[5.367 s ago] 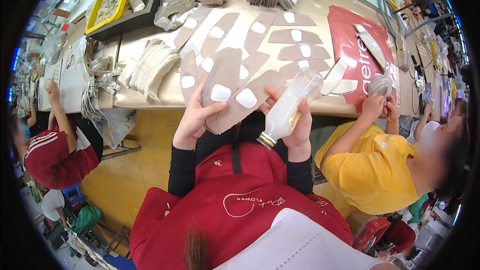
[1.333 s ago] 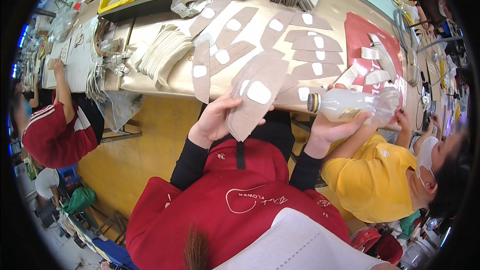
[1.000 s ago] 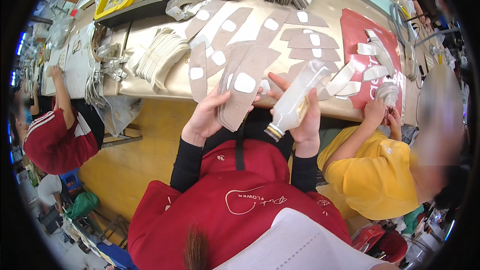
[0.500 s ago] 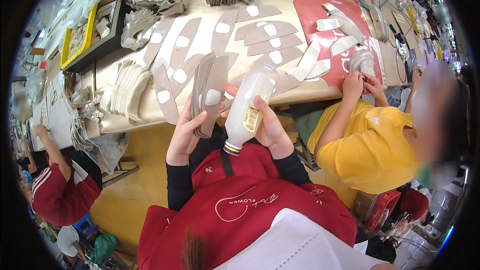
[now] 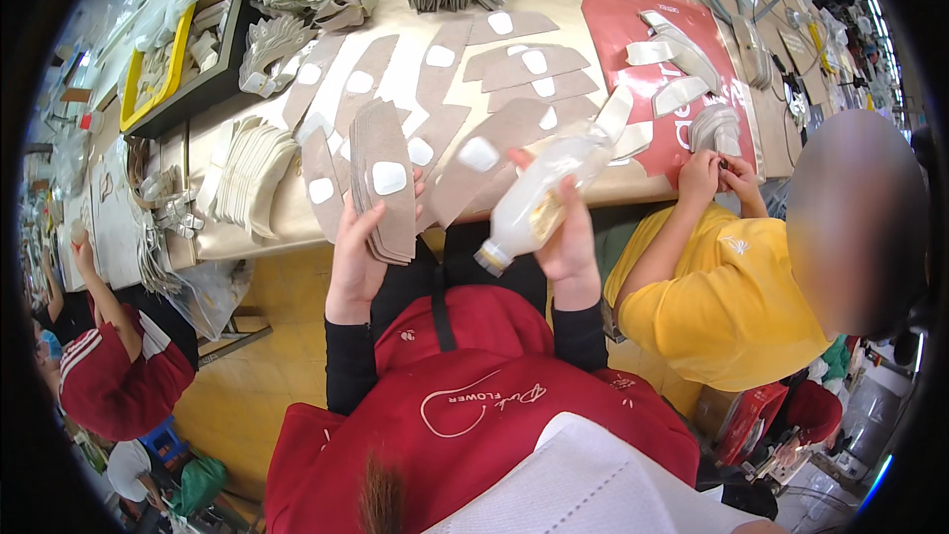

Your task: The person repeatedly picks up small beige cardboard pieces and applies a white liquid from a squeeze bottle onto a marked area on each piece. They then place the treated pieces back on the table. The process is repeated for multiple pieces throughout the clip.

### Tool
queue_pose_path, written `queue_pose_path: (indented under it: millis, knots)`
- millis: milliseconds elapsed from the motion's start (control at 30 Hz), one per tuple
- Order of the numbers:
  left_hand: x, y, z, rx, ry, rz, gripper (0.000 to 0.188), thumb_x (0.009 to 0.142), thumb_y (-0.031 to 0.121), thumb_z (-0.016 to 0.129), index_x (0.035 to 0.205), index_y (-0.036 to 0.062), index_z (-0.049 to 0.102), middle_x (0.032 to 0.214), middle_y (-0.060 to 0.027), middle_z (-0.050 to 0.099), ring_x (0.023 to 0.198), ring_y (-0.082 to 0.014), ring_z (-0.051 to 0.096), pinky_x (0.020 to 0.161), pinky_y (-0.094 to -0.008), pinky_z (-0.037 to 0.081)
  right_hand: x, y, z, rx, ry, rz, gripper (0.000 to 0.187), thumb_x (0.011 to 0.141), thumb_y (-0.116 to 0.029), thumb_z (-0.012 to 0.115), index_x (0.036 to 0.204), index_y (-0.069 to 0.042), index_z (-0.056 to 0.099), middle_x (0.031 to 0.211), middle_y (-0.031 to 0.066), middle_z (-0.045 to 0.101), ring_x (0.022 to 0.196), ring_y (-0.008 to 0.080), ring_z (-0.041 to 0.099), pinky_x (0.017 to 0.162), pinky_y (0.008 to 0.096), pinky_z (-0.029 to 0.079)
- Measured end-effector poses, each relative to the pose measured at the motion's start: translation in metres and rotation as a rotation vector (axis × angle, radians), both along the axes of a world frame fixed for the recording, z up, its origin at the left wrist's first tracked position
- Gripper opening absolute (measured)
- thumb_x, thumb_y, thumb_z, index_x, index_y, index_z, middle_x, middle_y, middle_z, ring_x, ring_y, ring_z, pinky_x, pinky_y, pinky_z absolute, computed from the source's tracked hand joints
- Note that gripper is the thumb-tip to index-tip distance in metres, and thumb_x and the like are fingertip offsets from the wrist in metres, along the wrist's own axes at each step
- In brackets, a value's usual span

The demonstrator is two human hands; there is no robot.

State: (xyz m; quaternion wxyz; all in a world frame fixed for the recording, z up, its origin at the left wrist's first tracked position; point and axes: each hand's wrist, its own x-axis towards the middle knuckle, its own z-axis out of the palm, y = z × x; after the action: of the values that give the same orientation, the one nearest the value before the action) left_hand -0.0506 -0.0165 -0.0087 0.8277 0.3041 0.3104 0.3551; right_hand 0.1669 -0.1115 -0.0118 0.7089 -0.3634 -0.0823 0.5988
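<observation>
My left hand [image 5: 358, 255] is closed round an upright stack of grey-brown curved fabric pieces [image 5: 381, 213]; the front one bears a white oval patch. In my right hand [image 5: 570, 247] is a translucent plastic bottle [image 5: 524, 208] with whitish liquid inside, tilted with its cap end low and towards me. A single grey-brown piece [image 5: 463, 183] with a white patch lies slanted between the stack and the bottle, one edge by my right fingertips. Whether those fingers pinch it, I cannot tell. Similar patched pieces [image 5: 524, 64] lie spread and overlapping on the table beyond.
Left of my hands stands a bundle of cream pieces [image 5: 247, 178]. A dark tray with a yellow-rimmed box [image 5: 158, 89] sits at the far left. Cream strips [image 5: 680, 94] lie on a red sheet [image 5: 613, 20] at right, where a co-worker in yellow [image 5: 722, 277] handles small parts.
The bottle and my right hand have moved right. A patched piece now shows apart from the stack, to its right. The stack has shifted slightly left and turned its face towards me.
</observation>
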Motion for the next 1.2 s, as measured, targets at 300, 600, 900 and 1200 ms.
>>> queue_pose_path:
  millis: [300, 600, 900, 1200]
  knots:
    - [-0.007, 0.001, 0.005, 0.019, -0.034, 0.051, 0.052, 0.095, 0.017, 0.04, 0.142, 0.0017, 0.022, 0.136, -0.0269, 0.041, 0.121, -0.0346, 0.049, 0.098, -0.0423, 0.045, 0.048, -0.019, -0.021, -0.234, -0.022, -0.212, 0.071, 0.092, -0.056, 0.043, 0.137, -0.001, 0.039, 0.121, 0.0078, 0.057, 0.094, 0.0162, 0.061, 0.079, 0.0326, 0.053]
    - [0.0, -0.005, -0.003, -0.095, 0.05, 0.137, 0.052, 0.092, 0.007, 0.051, 0.139, 0.0019, 0.031, 0.127, -0.0143, 0.051, 0.115, -0.0227, 0.054, 0.093, -0.0348, 0.048, 0.034, -0.021, -0.025, -0.175, -0.238, -0.218, 0.07, 0.093, -0.046, 0.05, 0.139, 0.003, 0.029, 0.132, 0.014, 0.047, 0.112, 0.0314, 0.055, 0.093, 0.041, 0.047]
    - [0.001, -0.011, -0.002, -0.124, 0.013, 0.077, 0.063, 0.086, 0.002, 0.056, 0.143, 0.0035, 0.028, 0.129, -0.0098, 0.05, 0.114, -0.0179, 0.053, 0.093, -0.0318, 0.046, 0.029, -0.019, -0.029, -0.182, -0.427, -0.432, 0.055, 0.094, -0.036, 0.053, 0.131, 0.002, 0.04, 0.124, 0.0137, 0.053, 0.112, 0.0246, 0.055, 0.093, 0.0385, 0.046]
    - [0.013, -0.027, -0.007, -0.053, 0.04, -0.069, 0.081, 0.074, -0.005, 0.064, 0.145, 0.0019, 0.024, 0.132, -0.0087, 0.046, 0.119, -0.0154, 0.047, 0.099, -0.029, 0.039, 0.0, -0.016, 0.006, 0.102, -0.531, -0.441, 0.08, 0.082, -0.063, 0.054, 0.126, 0.003, 0.043, 0.116, 0.0182, 0.056, 0.105, 0.0273, 0.056, 0.092, 0.0389, 0.045]
